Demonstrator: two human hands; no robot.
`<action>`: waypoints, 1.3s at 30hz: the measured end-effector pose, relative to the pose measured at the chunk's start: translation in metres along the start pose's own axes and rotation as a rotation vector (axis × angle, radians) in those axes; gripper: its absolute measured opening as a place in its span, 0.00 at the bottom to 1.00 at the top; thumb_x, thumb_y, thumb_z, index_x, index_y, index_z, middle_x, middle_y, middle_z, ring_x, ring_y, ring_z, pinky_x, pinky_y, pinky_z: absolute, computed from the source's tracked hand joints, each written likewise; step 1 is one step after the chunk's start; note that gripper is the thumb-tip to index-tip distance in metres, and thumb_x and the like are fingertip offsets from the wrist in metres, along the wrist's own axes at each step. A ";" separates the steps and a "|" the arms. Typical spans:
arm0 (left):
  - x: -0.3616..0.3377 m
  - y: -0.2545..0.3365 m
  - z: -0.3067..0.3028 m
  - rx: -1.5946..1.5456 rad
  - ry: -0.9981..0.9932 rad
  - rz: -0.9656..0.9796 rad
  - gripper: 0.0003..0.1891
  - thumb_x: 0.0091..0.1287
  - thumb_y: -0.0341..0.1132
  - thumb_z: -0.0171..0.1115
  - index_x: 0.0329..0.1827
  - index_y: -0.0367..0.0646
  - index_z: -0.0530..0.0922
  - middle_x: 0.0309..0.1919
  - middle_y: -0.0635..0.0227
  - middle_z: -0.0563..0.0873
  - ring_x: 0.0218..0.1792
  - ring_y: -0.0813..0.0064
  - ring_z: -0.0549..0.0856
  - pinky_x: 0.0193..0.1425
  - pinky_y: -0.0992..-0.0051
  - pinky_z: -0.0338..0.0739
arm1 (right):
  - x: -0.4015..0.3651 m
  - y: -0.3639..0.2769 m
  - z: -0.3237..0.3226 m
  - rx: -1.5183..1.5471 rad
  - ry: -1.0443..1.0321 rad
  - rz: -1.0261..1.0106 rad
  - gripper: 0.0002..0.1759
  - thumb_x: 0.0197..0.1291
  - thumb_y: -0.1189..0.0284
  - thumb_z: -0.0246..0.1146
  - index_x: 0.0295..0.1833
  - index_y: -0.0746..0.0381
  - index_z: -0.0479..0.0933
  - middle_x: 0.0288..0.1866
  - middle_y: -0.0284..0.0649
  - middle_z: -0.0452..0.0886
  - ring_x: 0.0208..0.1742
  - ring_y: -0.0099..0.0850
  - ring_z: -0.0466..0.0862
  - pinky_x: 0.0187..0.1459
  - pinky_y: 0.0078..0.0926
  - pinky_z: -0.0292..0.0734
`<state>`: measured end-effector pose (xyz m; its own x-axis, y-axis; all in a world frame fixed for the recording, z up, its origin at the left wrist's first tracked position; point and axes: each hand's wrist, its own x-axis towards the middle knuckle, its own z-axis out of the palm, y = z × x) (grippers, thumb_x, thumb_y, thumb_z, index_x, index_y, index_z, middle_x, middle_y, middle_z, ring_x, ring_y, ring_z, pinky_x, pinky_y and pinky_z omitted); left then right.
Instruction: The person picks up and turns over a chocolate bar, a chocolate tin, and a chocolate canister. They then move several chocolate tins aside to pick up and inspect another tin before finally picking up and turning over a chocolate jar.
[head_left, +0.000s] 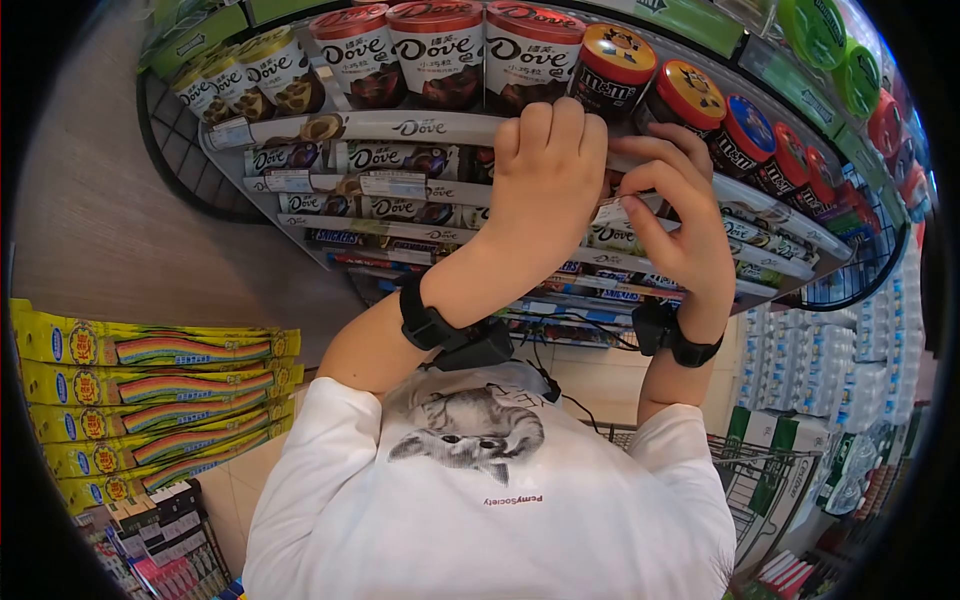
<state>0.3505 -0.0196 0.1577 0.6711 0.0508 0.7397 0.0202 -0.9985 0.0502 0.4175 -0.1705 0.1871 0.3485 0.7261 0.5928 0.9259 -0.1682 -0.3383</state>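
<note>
My left hand is at the front lip of the top shelf, knuckles up and fingers curled in; its fingertips and anything under them are hidden. Just behind it stand a red-lidded Dove tub and a brown M&M's tub with a yellow lid top. To its right, my right hand has thumb and index finger brought together at the edge of a small white price tag. Dove bars lie in the row below that tag. Both wrists wear black straps.
The candy rack curves ahead with several tiers, including Snickers bars. Wire baskets flank it. Yellow candy packs are stacked at left. A shopping cart and bottled water packs are at right. Black cables hang below my hands.
</note>
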 end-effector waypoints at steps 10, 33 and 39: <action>0.003 -0.018 -0.010 -0.079 0.006 0.024 0.24 0.44 0.37 0.69 0.44 0.48 0.71 0.37 0.70 0.73 0.42 0.68 0.71 0.48 0.67 0.59 | 0.012 -0.003 0.005 0.003 0.016 -0.001 0.06 0.46 0.77 0.63 0.32 0.60 0.75 0.47 0.38 0.79 0.57 0.42 0.70 0.60 0.38 0.59; -0.013 -0.030 -0.012 -0.179 0.088 0.023 0.18 0.46 0.39 0.70 0.42 0.53 0.77 0.42 0.72 0.75 0.44 0.69 0.72 0.50 0.65 0.57 | 0.009 -0.011 0.008 -0.002 0.090 0.075 0.06 0.50 0.78 0.63 0.35 0.63 0.75 0.46 0.39 0.81 0.54 0.41 0.72 0.59 0.38 0.62; -0.020 -0.023 -0.012 -0.202 0.088 -0.014 0.21 0.47 0.38 0.70 0.47 0.52 0.77 0.44 0.72 0.75 0.46 0.69 0.72 0.49 0.65 0.58 | 0.025 -0.020 0.016 0.467 0.647 0.311 0.06 0.60 0.78 0.63 0.43 0.65 0.77 0.42 0.35 0.80 0.45 0.24 0.77 0.49 0.21 0.71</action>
<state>0.3279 0.0031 0.1501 0.6042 0.0754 0.7933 -0.1257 -0.9740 0.1884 0.4056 -0.1389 0.1969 0.7226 0.1455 0.6758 0.6692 0.0982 -0.7366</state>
